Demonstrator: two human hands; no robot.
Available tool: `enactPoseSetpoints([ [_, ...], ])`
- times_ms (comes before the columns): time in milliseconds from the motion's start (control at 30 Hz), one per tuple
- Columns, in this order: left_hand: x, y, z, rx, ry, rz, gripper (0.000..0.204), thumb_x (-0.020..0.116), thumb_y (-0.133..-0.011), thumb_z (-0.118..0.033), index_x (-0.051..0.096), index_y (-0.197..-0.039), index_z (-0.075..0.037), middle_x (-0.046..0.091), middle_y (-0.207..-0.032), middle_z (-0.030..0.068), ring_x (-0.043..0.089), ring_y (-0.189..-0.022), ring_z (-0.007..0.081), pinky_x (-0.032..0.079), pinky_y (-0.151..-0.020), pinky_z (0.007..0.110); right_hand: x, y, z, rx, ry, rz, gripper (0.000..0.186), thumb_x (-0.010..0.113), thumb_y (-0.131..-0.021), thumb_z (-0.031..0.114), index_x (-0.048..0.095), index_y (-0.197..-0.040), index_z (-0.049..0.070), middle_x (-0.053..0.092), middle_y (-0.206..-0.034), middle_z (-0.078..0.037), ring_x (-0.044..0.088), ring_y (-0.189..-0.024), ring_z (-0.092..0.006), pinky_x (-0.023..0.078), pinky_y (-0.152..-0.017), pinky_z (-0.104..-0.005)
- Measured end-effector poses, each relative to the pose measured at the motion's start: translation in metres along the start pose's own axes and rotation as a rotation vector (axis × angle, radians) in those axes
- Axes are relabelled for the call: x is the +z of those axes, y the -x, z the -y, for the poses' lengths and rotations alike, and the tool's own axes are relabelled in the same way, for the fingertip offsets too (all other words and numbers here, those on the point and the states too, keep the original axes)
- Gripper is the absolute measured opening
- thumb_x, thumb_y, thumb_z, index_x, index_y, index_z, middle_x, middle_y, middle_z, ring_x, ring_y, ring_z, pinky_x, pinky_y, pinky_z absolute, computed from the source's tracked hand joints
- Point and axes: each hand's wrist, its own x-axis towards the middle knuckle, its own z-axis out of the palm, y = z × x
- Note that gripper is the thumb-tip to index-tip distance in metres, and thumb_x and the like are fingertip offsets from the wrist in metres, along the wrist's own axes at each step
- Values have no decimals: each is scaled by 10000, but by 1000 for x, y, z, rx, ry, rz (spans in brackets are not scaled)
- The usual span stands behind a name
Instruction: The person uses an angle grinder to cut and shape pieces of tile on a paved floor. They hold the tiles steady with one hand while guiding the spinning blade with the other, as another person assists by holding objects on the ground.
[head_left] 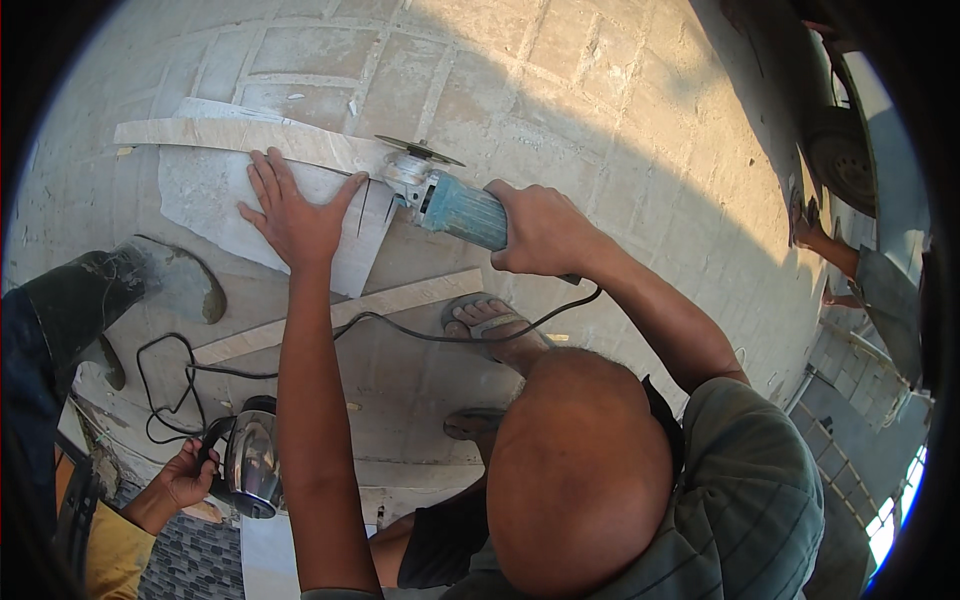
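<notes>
My left hand (297, 215) lies flat with its fingers spread, fingertips at the edge of a long beige tile strip (215, 132). Beneath it is a pale, jagged-edged slab (205, 205) with dark lines near its right side. My right hand (550, 228) grips the body of a teal angle grinder (465, 212). The grinder's thin disc (420, 150) is at the strip's right end; whether it touches, I cannot tell. A black cord (420, 338) runs from the grinder across the ground and under my left forearm.
A second beige strip (340, 315) lies nearer me, by my sandalled foot (495, 318). At lower left, another person's hand (187, 475) holds a shiny metal kettle (253, 458). A booted leg (180, 280) stands at left. A vehicle wheel (842, 160) and other legs are at right.
</notes>
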Motion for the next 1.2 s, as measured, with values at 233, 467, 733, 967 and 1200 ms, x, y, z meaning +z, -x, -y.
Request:
enactPoseSetpoints([
  [233,1,0,1,31,6,-45,1282,790,-737,-789,326,-1647,-15,267,-1734,214,217,-1622,354,66,-1267,693,5,4,-1,29,-49,-24,732,799,-709,236,572,-1356,-21,721,-932,-287,713,-936,-466,562,-878,-522],
  [467,0,1,1,17,-20,-19,1284,784,-738,-794,320,-1651,-19,248,-1740,213,209,-1624,352,59,-1269,692,5,-4,6,13,-23,-5,731,800,-713,236,572,-1360,-16,723,-938,-285,712,-947,-463,562,-880,-521],
  [733,1,2,-2,16,-8,-21,1273,804,-740,-767,318,-1653,-24,251,-1741,209,209,-1624,350,58,-1270,692,3,0,1,12,-29,-2,735,797,-711,234,570,-1361,-23,724,-933,-284,715,-943,-462,566,-878,-518],
  [967,0,2,-1,17,2,-29,1266,804,-741,-765,321,-1654,-31,256,-1740,206,212,-1624,348,66,-1268,694,8,-4,1,7,-29,-6,742,798,-708,231,568,-1364,-27,725,-936,-289,716,-939,-462,568,-871,-516],
  [1200,2,1,0,19,0,-27,1314,794,-715,-803,314,-1653,-18,257,-1738,212,206,-1625,351,50,-1269,691,8,-5,1,3,-30,-10,731,795,-711,231,569,-1356,-28,723,-935,-292,717,-938,-462,567,-874,-517],
])
